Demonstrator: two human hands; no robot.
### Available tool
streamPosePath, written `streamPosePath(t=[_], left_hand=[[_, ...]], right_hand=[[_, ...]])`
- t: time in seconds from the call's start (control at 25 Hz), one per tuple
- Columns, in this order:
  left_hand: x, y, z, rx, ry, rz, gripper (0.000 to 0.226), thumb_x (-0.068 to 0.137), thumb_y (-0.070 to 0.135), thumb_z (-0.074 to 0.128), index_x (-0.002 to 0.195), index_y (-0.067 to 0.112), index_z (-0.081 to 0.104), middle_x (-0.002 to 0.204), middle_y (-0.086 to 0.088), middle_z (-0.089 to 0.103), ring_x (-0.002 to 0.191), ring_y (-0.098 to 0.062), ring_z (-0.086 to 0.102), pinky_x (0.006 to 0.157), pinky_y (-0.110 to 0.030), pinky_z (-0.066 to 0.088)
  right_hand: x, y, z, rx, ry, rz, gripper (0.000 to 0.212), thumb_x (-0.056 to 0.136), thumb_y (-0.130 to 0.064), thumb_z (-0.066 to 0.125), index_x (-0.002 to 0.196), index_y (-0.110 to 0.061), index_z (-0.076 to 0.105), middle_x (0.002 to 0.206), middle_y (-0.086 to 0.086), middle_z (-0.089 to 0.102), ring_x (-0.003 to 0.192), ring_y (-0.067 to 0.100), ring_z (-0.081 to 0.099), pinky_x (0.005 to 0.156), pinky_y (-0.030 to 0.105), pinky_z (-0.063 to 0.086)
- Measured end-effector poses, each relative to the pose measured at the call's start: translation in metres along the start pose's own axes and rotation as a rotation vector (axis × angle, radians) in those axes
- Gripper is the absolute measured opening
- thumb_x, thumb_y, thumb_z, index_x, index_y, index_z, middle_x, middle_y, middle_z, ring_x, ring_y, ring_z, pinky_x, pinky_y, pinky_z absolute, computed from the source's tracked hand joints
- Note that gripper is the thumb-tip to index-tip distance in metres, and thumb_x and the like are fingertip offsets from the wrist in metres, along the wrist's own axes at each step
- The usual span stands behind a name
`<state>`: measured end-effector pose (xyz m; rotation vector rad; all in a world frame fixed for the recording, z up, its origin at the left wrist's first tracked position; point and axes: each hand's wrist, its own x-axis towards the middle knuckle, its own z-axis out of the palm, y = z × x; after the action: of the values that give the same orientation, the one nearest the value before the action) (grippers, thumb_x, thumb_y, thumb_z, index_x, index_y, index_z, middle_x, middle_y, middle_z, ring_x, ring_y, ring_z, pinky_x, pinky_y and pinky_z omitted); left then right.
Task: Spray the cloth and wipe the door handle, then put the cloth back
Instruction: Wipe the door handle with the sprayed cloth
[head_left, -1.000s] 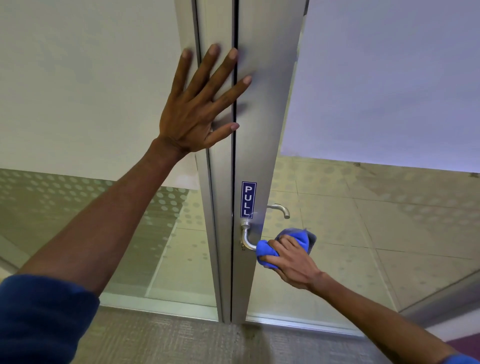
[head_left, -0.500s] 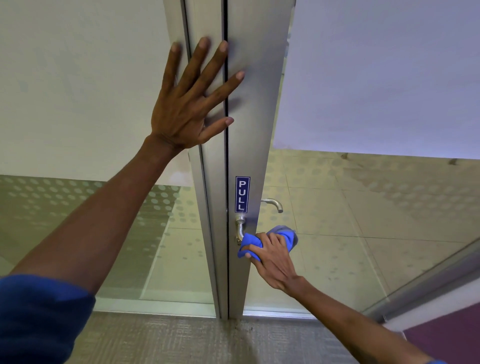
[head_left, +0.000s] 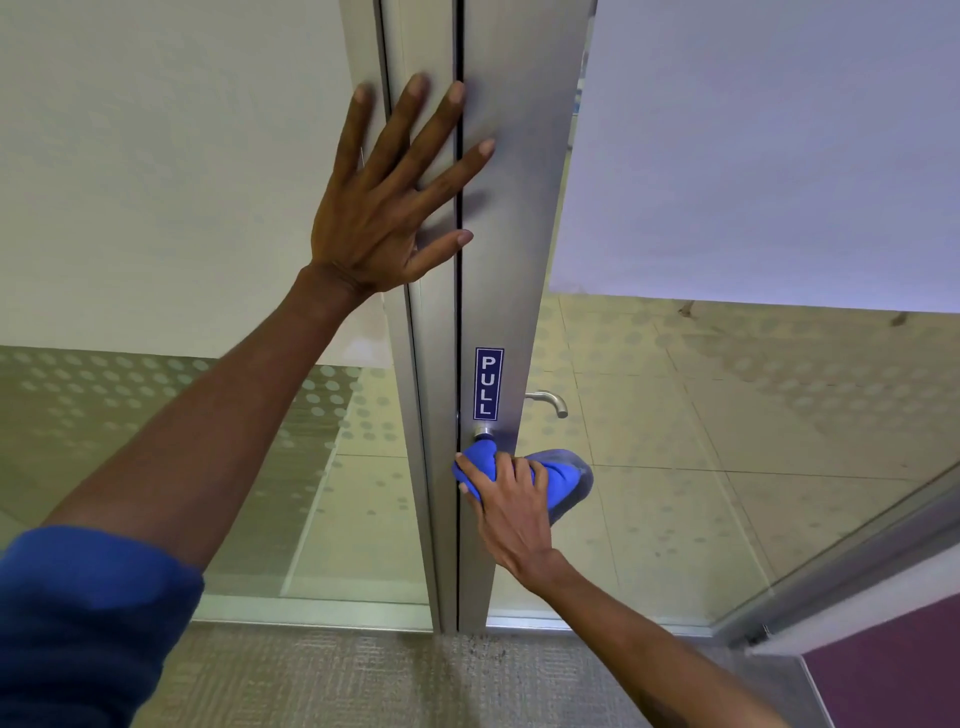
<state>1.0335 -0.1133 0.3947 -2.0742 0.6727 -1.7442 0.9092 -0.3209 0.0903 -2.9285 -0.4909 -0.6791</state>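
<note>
1. Now the right hand fingers are clamped on the blue cloth, bunched over the door handle.
2. Left hand fingers (spread apart) brace the door frame; twist around the lever evenly.

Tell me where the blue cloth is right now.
In the head view, the blue cloth is low and centre-right, bunched in the right hand over the near door handle, just below the PULL sign.

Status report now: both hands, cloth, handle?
Left hand flat on door frame. Right hand grips blue cloth, wrapped over near handle. Nothing in the way.
</note>
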Motion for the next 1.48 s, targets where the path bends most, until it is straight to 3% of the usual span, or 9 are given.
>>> streamPosePath(t=[0.16,0.48,0.72,0.84,0.96,1.08,1.16,1.4,1.48], left_hand=[[0.001,-0.001,-0.001,-0.001,-0.001,0.006,0.079,0.095,0.069,0.038,0.162,0.028,0.024,0.167,-0.013,0.031,0.153,-0.037,0.024,0.127,-0.056,0.001],[0.002,0.000,-0.006,-0.010,-0.028,0.029,0.078,0.096,0.067,0.035,0.162,0.027,0.026,0.165,-0.015,0.033,0.152,-0.040,0.026,0.127,-0.057,0.004],[0.002,0.000,-0.005,0.004,-0.037,0.033,0.078,0.095,0.067,0.034,0.162,0.026,0.027,0.164,-0.017,0.035,0.150,-0.043,0.029,0.126,-0.058,0.005],[0.001,0.000,-0.005,0.004,-0.043,0.032,0.078,0.096,0.067,0.033,0.162,0.027,0.026,0.165,-0.017,0.034,0.151,-0.043,0.029,0.126,-0.058,0.004],[0.001,0.000,-0.005,-0.003,-0.047,0.031,0.077,0.096,0.068,0.030,0.162,0.027,0.027,0.164,-0.018,0.034,0.151,-0.043,0.029,0.126,-0.058,0.004],[0.001,0.000,-0.004,0.005,-0.035,0.026,0.078,0.096,0.069,0.027,0.162,0.028,0.026,0.165,-0.018,0.034,0.151,-0.042,0.029,0.126,-0.059,0.005],[0.001,0.000,-0.003,0.008,-0.034,0.020,0.079,0.095,0.071,0.026,0.162,0.028,0.026,0.165,-0.017,0.034,0.151,-0.042,0.029,0.126,-0.059,0.006],[0.003,0.001,-0.005,-0.021,-0.033,0.026,0.081,0.094,0.072,0.028,0.162,0.029,0.025,0.163,-0.018,0.037,0.150,-0.042,0.030,0.122,-0.064,0.017],[0.003,0.000,-0.006,-0.025,-0.030,0.022,0.080,0.095,0.072,0.028,0.162,0.029,0.025,0.163,-0.017,0.036,0.150,-0.041,0.028,0.122,-0.065,0.018]], right_hand=[[0.003,0.003,-0.004,-0.053,0.005,-0.068,0.044,0.101,-0.044,0.048,0.143,-0.031,0.049,0.099,0.009,0.059,0.079,0.029,0.053,0.074,0.044,0.043],[0.017,0.068,-0.006,-0.096,0.035,-0.573,0.049,0.099,-0.045,0.044,0.145,-0.029,0.048,0.094,0.007,0.064,0.068,0.025,0.059,0.059,0.034,0.049],[0.042,0.117,-0.016,0.035,-0.021,-0.848,0.051,0.096,-0.035,0.065,0.144,-0.028,0.049,0.077,0.003,0.064,0.062,0.018,0.059,0.063,0.031,0.051],[0.026,0.110,-0.003,0.041,0.065,-0.662,0.039,0.103,-0.034,0.047,0.135,-0.023,0.065,0.076,0.001,0.066,0.063,0.021,0.061,0.067,0.034,0.051],[0.005,0.080,0.011,0.232,0.190,-0.242,0.055,0.110,-0.036,0.020,0.122,-0.015,0.069,0.075,0.005,0.064,0.064,0.028,0.058,0.070,0.041,0.051],[-0.003,0.041,0.014,0.355,0.240,0.186,0.029,0.104,-0.026,0.037,0.119,-0.019,0.060,0.075,0.005,0.056,0.068,0.028,0.051,0.071,0.042,0.043],[-0.002,0.012,0.015,0.359,0.238,0.355,0.028,0.101,-0.022,0.042,0.117,-0.016,0.064,0.077,0.004,0.054,0.070,0.028,0.050,0.074,0.040,0.042],[0.033,-0.059,0.002,0.337,0.188,0.647,0.020,0.103,-0.028,0.052,0.119,-0.017,0.058,0.084,0.005,0.053,0.078,0.026,0.048,0.087,0.041,0.040],[0.029,-0.058,0.006,0.293,0.209,0.589,0.021,0.101,-0.026,0.057,0.120,-0.019,0.060,0.087,0.006,0.055,0.080,0.027,0.050,0.088,0.042,0.040]])
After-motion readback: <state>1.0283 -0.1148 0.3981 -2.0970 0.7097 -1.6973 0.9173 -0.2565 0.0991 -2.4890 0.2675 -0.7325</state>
